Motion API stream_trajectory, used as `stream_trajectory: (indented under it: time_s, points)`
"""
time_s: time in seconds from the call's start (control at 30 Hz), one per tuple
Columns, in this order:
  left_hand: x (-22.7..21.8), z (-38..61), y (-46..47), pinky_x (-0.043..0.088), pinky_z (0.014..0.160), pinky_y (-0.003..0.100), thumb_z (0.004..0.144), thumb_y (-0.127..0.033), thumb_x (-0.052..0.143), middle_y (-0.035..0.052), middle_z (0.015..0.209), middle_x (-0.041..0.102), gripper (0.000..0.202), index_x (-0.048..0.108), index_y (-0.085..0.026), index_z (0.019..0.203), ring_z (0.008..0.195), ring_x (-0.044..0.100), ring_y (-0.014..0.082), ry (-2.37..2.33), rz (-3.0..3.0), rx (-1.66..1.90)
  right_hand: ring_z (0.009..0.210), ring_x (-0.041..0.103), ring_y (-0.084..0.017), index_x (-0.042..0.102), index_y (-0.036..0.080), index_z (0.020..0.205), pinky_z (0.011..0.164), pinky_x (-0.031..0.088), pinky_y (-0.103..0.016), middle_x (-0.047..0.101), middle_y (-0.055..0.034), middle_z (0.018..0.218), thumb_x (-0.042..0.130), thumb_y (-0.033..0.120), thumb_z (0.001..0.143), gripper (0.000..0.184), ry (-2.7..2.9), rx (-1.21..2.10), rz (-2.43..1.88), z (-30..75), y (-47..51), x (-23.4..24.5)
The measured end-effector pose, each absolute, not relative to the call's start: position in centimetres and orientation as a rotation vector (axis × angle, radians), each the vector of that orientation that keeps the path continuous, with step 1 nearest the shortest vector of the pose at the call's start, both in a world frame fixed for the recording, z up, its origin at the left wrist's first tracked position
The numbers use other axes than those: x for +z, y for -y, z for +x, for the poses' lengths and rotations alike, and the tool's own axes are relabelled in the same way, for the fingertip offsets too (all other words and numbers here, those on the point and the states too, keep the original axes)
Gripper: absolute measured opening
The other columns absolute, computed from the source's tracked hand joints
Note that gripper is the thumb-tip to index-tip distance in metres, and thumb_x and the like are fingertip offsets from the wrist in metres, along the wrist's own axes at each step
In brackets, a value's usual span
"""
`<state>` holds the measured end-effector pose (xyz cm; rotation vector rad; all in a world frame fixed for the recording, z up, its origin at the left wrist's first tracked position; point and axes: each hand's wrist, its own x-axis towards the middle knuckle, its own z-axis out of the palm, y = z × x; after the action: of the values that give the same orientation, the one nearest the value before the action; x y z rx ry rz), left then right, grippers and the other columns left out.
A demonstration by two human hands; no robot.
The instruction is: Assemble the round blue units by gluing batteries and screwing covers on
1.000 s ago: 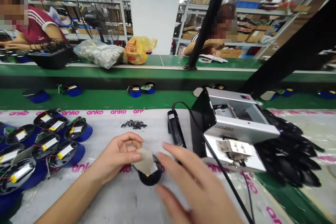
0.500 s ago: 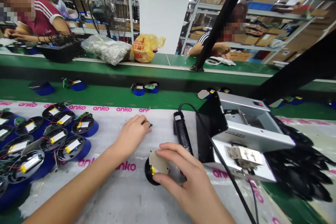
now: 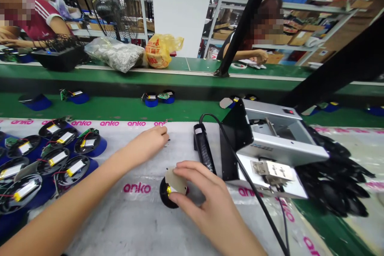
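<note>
My right hand (image 3: 207, 196) grips a round black housing (image 3: 168, 200) at the middle of the mat. Over the housing a thin grey plate (image 3: 177, 182) sits tilted between thumb and fingers, and a yellow-ended battery shows under its edge. Farther forward, my left hand (image 3: 151, 142) rests low on the mat with its fingers curled together. A tiny dark bit (image 3: 169, 140) lies by those fingertips; whatever they pinch is hidden.
Several blue round housings (image 3: 93, 146) with batteries crowd the left. To the right stand a black handheld tool (image 3: 204, 146) and a silver machine (image 3: 282, 144) with a cable, beside black parts (image 3: 336, 188). Two people work across the green bench (image 3: 192, 108).
The view has shifted a little, so most things appear farther left. My left fingers look more curled, and the dark piece at their tips shows less. My right hand keeps its hold on the housing.
</note>
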<state>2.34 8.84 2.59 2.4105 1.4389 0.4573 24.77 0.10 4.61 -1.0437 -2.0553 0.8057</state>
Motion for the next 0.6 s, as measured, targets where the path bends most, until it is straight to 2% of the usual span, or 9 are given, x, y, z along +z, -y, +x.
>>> stream_trajectory:
  time_s: [0.1,0.17,0.23,0.33,0.4,0.53,0.6]
  points:
    - [2.9,2.5,-7.4,0.047,0.089,0.041,0.088,-0.009,0.051,0.0079,0.091,0.064,0.018,0.066,-0.017,0.081,0.093,0.059,0.0267,-1.438,2.317,0.613,0.106,0.068,-0.016,0.069,0.025,0.109,0.091,0.059,-0.024,0.068,-0.0024,0.118,0.078,0.023,0.082,0.029,2.066,0.792,-1.004,24.8,0.0,4.5]
    - [3.2,2.7,-5.9,0.047,0.089,0.04,0.093,-0.016,0.05,0.0075,0.094,0.065,0.017,0.066,-0.018,0.086,0.094,0.06,0.0256,-1.46,2.196,0.757,0.106,0.069,-0.016,0.068,0.023,0.111,0.09,0.06,-0.024,0.067,-0.0049,0.119,0.074,0.027,0.086,0.026,2.08,0.733,-0.942,24.7,0.1,4.3]
    - [3.2,2.8,-4.4,0.05,0.081,0.035,0.097,-0.023,0.048,0.0061,0.092,0.066,0.019,0.065,-0.019,0.09,0.089,0.063,0.0226,-1.488,2.032,0.891,0.109,0.068,-0.016,0.067,0.022,0.114,0.094,0.059,-0.025,0.064,-0.0071,0.123,0.067,0.025,0.092,0.022,2.103,0.635,-0.888,24.6,0.2,3.9]
    - [2.6,2.6,-2.8,0.052,0.071,0.03,0.096,-0.026,0.051,0.0041,0.085,0.067,0.019,0.066,-0.019,0.086,0.08,0.065,0.0196,-1.494,1.801,1.011,0.115,0.064,-0.013,0.062,0.022,0.121,0.101,0.054,-0.022,0.06,-0.0067,0.13,0.061,0.016,0.094,0.027,2.14,0.569,-0.854,24.4,0.4,3.5]
    - [2.0,2.3,-2.4,0.051,0.073,0.03,0.093,-0.026,0.055,0.0043,0.085,0.068,0.017,0.067,-0.019,0.084,0.081,0.065,0.0199,-1.487,1.706,1.064,0.117,0.062,-0.011,0.061,0.023,0.122,0.103,0.052,-0.018,0.059,-0.0054,0.131,0.06,0.014,0.094,0.03,2.15,0.563,-0.861,24.3,0.4,3.4]
    - [1.8,2.2,-2.3,0.045,0.089,0.034,0.089,-0.025,0.062,0.0053,0.094,0.067,0.011,0.071,-0.02,0.084,0.095,0.061,0.0219,-1.498,1.564,1.18,0.118,0.061,-0.011,0.061,0.023,0.119,0.105,0.05,-0.016,0.06,-0.004,0.129,0.062,0.015,0.093,0.028,2.147,0.494,-0.909,24.1,0.3,3.4]
    - [2.1,2.4,-2.0,0.047,0.08,0.033,0.09,-0.028,0.06,0.0039,0.085,0.066,0.014,0.07,-0.02,0.082,0.084,0.06,0.0201,-1.47,1.477,1.179,0.117,0.062,-0.01,0.062,0.023,0.117,0.106,0.05,-0.017,0.061,-0.0035,0.128,0.063,0.016,0.093,0.025,2.141,0.447,-0.93,24.0,0.3,3.3]
